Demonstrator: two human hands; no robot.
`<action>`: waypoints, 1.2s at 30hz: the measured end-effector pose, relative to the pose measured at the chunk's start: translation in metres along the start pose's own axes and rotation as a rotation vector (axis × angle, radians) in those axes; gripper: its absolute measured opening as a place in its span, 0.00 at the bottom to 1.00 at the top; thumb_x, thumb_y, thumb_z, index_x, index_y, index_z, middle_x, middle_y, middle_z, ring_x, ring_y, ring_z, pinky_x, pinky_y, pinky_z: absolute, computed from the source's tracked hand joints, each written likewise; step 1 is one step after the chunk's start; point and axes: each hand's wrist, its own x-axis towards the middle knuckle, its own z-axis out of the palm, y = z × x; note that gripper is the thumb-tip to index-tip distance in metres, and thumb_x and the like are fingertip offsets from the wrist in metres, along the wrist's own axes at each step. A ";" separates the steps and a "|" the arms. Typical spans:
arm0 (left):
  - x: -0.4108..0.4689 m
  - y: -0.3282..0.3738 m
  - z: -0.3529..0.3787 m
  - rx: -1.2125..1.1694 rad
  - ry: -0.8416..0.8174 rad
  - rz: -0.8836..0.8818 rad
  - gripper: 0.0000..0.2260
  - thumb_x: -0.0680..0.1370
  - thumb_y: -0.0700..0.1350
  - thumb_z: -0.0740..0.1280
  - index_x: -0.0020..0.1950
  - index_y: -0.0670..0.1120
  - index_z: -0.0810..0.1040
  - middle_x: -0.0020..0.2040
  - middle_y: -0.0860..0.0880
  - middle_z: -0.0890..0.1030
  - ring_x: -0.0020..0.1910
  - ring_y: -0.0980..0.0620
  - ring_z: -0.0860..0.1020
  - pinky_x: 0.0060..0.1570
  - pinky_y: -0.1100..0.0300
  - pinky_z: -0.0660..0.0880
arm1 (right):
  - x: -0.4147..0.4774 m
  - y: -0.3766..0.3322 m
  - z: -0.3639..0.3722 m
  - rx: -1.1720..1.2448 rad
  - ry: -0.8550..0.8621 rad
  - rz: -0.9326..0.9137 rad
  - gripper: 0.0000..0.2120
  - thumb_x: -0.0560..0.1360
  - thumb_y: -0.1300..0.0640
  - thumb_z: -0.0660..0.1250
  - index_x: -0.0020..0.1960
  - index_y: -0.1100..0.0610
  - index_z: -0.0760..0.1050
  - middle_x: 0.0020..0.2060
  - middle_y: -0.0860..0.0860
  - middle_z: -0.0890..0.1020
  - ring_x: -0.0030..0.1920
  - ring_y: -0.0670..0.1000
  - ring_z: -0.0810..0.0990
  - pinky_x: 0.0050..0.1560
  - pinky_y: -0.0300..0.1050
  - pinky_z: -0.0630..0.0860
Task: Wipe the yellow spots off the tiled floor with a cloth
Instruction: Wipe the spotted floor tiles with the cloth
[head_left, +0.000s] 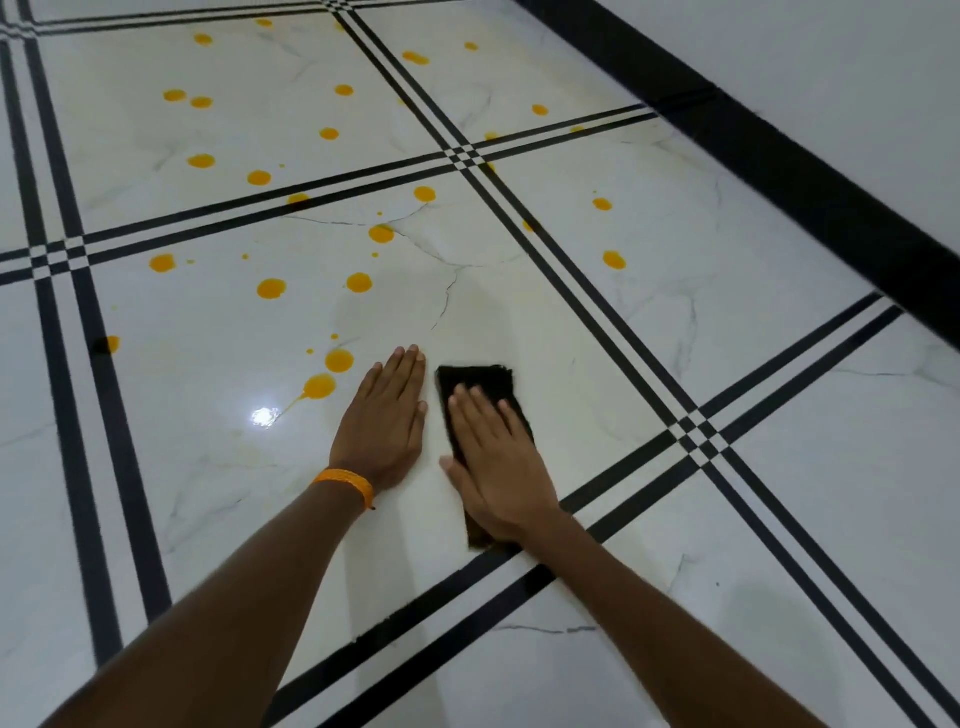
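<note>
A dark folded cloth (474, 382) lies flat on the white marble-look tiled floor (519, 322). My right hand (496, 457) presses on it with straight fingers, covering its middle. My left hand (384, 421), an orange band at the wrist, rests flat on the bare tile just left of the cloth. Several yellow spots dot the floor: two close to my left hand (339, 359) (319, 386), others further out (271, 288) (359, 282) (382, 233), and more on the far tiles (614, 259) (201, 161). Faint smear marks show ahead of the cloth.
Black double stripes (582, 280) cross the floor between tiles. A black skirting band (779, 171) runs along the white wall (857, 78) at the right. A light glare (264, 415) sits left of my left hand.
</note>
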 end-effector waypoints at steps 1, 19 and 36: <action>0.000 0.000 0.000 -0.006 0.000 0.001 0.28 0.82 0.49 0.45 0.80 0.41 0.53 0.81 0.46 0.54 0.80 0.50 0.51 0.78 0.52 0.49 | -0.018 0.007 -0.003 0.006 -0.038 -0.102 0.32 0.84 0.41 0.42 0.83 0.57 0.48 0.82 0.52 0.50 0.82 0.49 0.45 0.81 0.53 0.45; 0.090 0.052 -0.002 -0.030 -0.049 -0.045 0.30 0.76 0.51 0.49 0.72 0.35 0.68 0.74 0.36 0.68 0.75 0.37 0.64 0.73 0.44 0.63 | -0.048 0.194 -0.031 -0.060 0.130 0.523 0.32 0.83 0.42 0.38 0.82 0.58 0.50 0.81 0.54 0.55 0.82 0.55 0.53 0.80 0.60 0.53; 0.164 0.052 0.031 0.011 0.023 -0.095 0.30 0.81 0.56 0.48 0.81 0.44 0.51 0.81 0.47 0.53 0.80 0.51 0.48 0.78 0.51 0.46 | 0.159 0.270 -0.054 -0.067 0.098 0.277 0.32 0.82 0.45 0.40 0.82 0.59 0.53 0.81 0.54 0.57 0.81 0.55 0.53 0.80 0.57 0.51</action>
